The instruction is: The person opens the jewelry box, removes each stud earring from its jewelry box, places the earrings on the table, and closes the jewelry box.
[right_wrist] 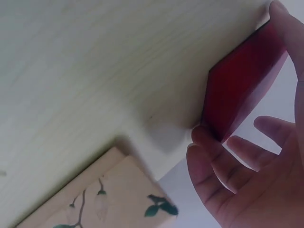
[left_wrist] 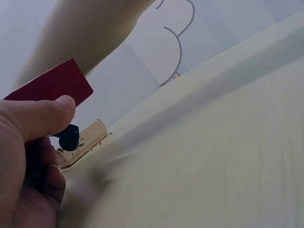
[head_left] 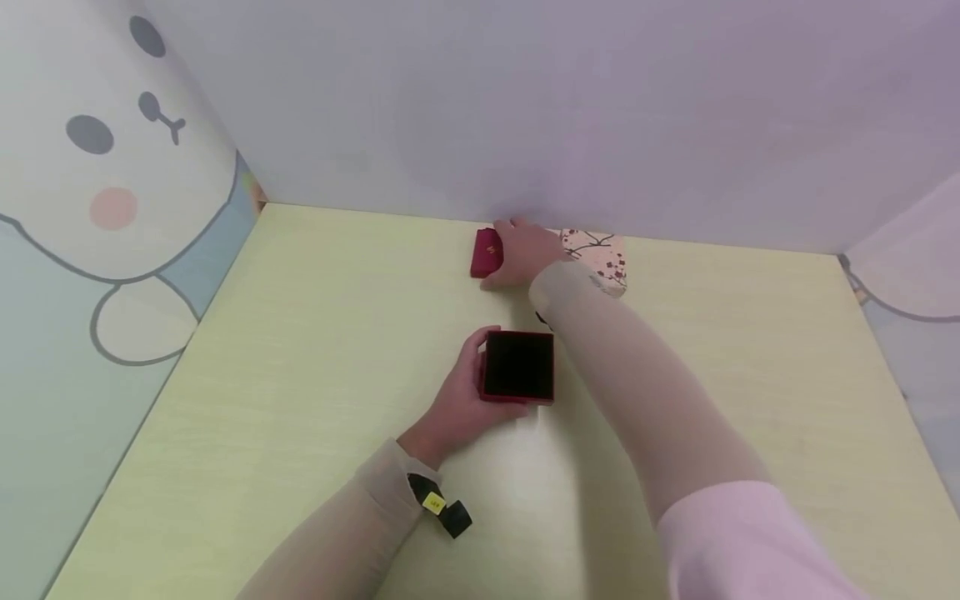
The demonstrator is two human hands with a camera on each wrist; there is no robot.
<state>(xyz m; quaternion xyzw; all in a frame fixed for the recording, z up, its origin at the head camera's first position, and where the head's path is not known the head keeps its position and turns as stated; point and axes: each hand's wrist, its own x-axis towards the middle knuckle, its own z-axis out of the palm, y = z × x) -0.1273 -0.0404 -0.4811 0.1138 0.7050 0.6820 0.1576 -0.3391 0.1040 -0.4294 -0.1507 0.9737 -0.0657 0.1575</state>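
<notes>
My left hand grips a small square red box above the middle of the table. The box has a black upper face with a thin red rim, and I cannot tell how deep it is. In the left wrist view the thumb lies along its red side. By the back wall, my right hand holds a dark red piece with a small gold mark, perhaps a lid. The right wrist view shows the thumb at one end of that red piece and fingertips touching the other.
A pale pink box with printed blossom branches lies right of my right hand, partly behind the forearm. The pale wooden table meets a plain wall at the back. Cartoon-printed panels stand at both sides.
</notes>
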